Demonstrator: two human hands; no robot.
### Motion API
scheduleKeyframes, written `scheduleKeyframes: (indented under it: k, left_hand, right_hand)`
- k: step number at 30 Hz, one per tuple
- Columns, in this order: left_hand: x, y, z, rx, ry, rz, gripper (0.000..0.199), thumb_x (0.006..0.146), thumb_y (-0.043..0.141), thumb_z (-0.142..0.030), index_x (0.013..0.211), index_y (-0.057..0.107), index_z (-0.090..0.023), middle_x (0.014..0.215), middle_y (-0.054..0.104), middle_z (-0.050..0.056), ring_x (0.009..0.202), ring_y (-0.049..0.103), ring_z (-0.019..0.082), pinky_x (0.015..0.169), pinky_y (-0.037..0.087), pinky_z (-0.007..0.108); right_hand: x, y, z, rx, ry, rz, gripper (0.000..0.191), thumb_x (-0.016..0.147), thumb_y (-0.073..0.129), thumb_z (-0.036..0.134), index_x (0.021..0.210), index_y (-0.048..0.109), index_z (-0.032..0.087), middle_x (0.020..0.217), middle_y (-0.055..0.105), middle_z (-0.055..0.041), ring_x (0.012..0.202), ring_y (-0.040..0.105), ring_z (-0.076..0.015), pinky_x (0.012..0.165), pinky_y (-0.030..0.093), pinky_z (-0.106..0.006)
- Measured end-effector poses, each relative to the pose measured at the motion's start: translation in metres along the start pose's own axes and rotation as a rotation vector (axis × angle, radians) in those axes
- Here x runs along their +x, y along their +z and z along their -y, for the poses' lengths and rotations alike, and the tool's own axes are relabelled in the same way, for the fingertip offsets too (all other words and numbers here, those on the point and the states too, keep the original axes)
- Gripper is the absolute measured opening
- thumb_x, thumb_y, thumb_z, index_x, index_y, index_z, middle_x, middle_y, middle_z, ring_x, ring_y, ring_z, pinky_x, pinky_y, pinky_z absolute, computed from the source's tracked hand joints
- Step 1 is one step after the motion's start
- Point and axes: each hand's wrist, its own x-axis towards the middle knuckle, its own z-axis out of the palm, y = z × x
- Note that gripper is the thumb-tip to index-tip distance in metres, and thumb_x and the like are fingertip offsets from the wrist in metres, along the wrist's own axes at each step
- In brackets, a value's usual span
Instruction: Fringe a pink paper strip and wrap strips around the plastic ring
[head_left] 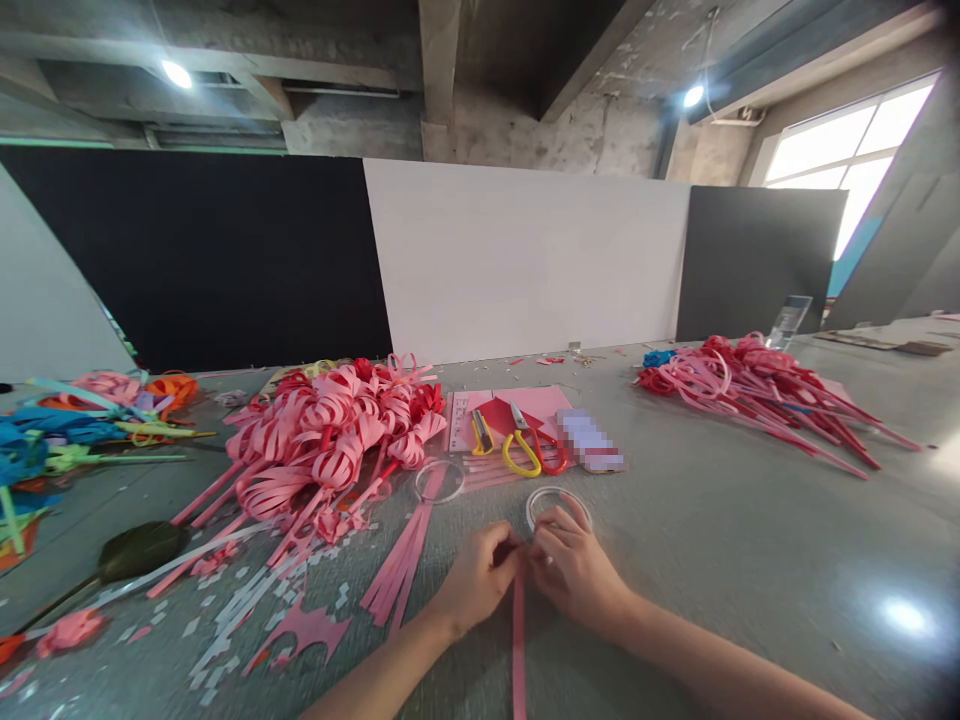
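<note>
My left hand [486,568] pinches the upper end of a pink paper strip [519,645], which runs down toward me. Close against it, my right hand [576,565] has its thumb and fingers pressed together; what lies between them is hidden. A roll of clear tape [534,503] shows partly behind the right hand's fingers. Left of the hands, several more pink strips [401,570] fan out on the table, their upper ends under a second tape roll [418,487].
Beyond my hands lie yellow- and red-handled scissors [520,452], a box cutter [482,430], pink paper [551,398] and a phone [589,440]. Looped pink paper flowers [330,430] are heaped left, more pink strips [750,385] right. Paper scraps [311,630] litter the grey table [720,560].
</note>
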Motion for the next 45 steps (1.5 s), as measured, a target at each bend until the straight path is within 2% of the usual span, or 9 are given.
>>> scheduleKeyframes:
  k: [7,11,21,26,32,36,39,42,45]
  left_hand:
    - [0.002,-0.003,0.009,-0.084,-0.073,-0.071,0.021,0.081,0.039,-0.032,0.067,0.044,-0.018,0.058,0.039,-0.005,0.055,0.038,0.011,0.051,0.03,0.021]
    - [0.003,-0.005,0.012,-0.093,-0.076,-0.096,0.025,0.082,0.037,-0.037,0.067,0.043,-0.018,0.059,0.038,-0.005,0.056,0.037,0.011,0.052,0.029,0.021]
    - [0.006,-0.001,0.016,-0.096,-0.067,-0.137,0.028,0.081,0.041,-0.039,0.064,0.042,-0.018,0.058,0.04,-0.005,0.058,0.04,0.012,0.056,0.032,0.022]
    - [0.004,-0.003,0.012,-0.242,-0.115,-0.096,0.031,0.082,0.04,-0.045,0.07,0.046,-0.017,0.054,0.038,-0.007,0.048,0.038,0.009,0.047,0.029,0.02]
    - [0.001,-0.009,0.006,-0.636,-0.428,0.033,0.041,0.08,0.03,-0.058,0.087,0.04,-0.019,0.077,0.055,0.0,0.039,0.051,0.009,0.036,0.029,0.019]
    - [0.003,-0.007,0.006,-0.8,-0.556,0.184,0.046,0.076,0.035,-0.061,0.086,0.041,-0.017,0.068,0.059,0.003,0.048,0.06,0.018,0.039,0.036,0.022]
    - [0.003,-0.006,0.004,-0.828,-0.455,0.02,0.042,0.079,0.036,-0.057,0.081,0.043,-0.015,0.065,0.06,0.005,0.06,0.063,0.02,0.053,0.044,0.027]
    - [-0.004,-0.007,-0.002,-0.706,-0.18,-0.163,0.035,0.085,0.032,-0.048,0.085,0.045,-0.016,0.076,0.064,0.007,0.078,0.061,0.02,0.072,0.044,0.032]
    - [-0.016,-0.009,-0.009,-0.423,0.059,-0.144,0.027,0.089,0.029,-0.038,0.089,0.047,-0.017,0.087,0.065,0.007,0.083,0.058,0.018,0.079,0.04,0.03]
  right_hand:
    - [-0.005,0.001,0.006,-0.113,-0.124,-0.095,0.017,0.067,0.044,0.005,0.069,0.042,0.022,0.067,0.054,0.0005,0.08,0.051,-0.0178,0.092,0.025,-0.049]
    - [-0.006,-0.002,0.008,-0.052,-0.14,-0.051,0.019,0.066,0.042,0.005,0.074,0.041,0.023,0.072,0.054,-0.0001,0.085,0.051,-0.018,0.095,0.022,-0.049]
    - [-0.003,0.009,0.019,0.233,0.288,0.042,0.02,0.064,0.05,0.009,0.075,0.039,0.021,0.071,0.048,0.0029,0.068,0.05,-0.0136,0.093,0.025,-0.05]
    - [-0.004,0.012,0.014,0.404,0.458,0.018,0.015,0.065,0.049,0.01,0.073,0.041,0.021,0.06,0.046,0.0055,0.054,0.047,-0.0117,0.073,0.043,-0.037]
    - [-0.007,0.016,0.003,0.561,0.617,-0.105,0.011,0.073,0.051,0.025,0.073,0.041,0.02,0.065,0.052,0.0013,0.059,0.051,-0.013,0.054,0.041,-0.024]
    - [-0.005,0.014,0.004,0.659,0.648,-0.157,0.015,0.074,0.051,0.031,0.072,0.041,0.02,0.067,0.051,0.0013,0.058,0.049,-0.0121,0.05,0.039,-0.022]
    - [-0.004,0.012,0.004,0.682,0.662,-0.212,0.017,0.077,0.048,0.035,0.072,0.043,0.02,0.065,0.049,0.0018,0.057,0.048,-0.0119,0.051,0.038,-0.022]
    - [-0.004,0.011,0.003,0.717,0.689,-0.234,0.023,0.079,0.044,0.041,0.072,0.045,0.019,0.067,0.052,0.0001,0.063,0.05,-0.0134,0.057,0.039,-0.024]
    - [-0.003,0.007,0.004,0.749,0.701,-0.203,0.027,0.08,0.041,0.044,0.072,0.047,0.019,0.072,0.055,-0.0013,0.069,0.051,-0.0148,0.063,0.039,-0.025]
